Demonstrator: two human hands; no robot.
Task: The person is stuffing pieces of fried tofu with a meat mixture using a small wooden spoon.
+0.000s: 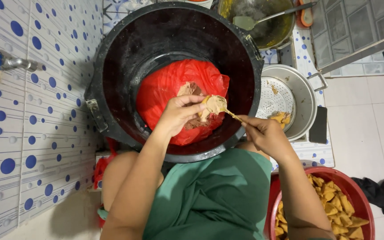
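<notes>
left hand pinches a soft, sticky dough lump mid-frame over the red bag. right hand closes on the spoon handle. dough looks light and squashy, best held gently underneath.

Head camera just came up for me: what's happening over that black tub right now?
A person sits over a big black tub lined with a red plastic bag holding brownish paste. The right hand grips a spoon loaded with pale filling, and the left hand has its fingers at the spoon's bowl, seemingly working the filling off. To the person's right sit a metal strainer pot and a red basin full of folded golden pastry pieces. An oily wok with a ladle stands beyond the tub.
</notes>
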